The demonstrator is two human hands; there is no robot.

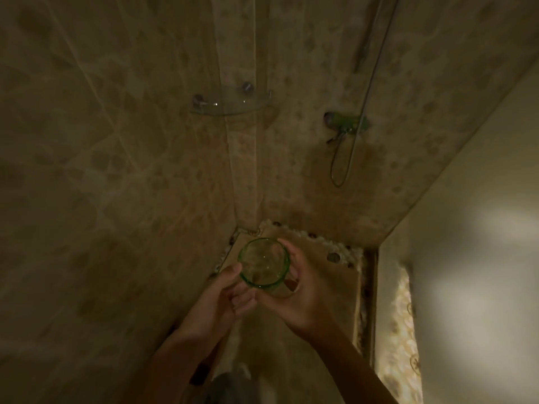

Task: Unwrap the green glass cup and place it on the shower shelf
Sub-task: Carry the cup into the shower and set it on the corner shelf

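The green glass cup (264,262) is held upright low in the middle of the view, its open mouth facing me, with no wrapping visible on it. My right hand (297,290) grips its right side and base. My left hand (226,294) touches its left side with thumb and fingers. High above, in the tiled corner, hangs the clear glass corner shelf (230,104) on metal mounts, with nothing seen on it. The light is dim.
A shower mixer tap (345,123) with a looping hose (339,170) is fixed to the right wall. Tiled walls close in left and back. A pale blurred panel (466,258) stands at the right. The shower floor (320,275) lies below my hands.
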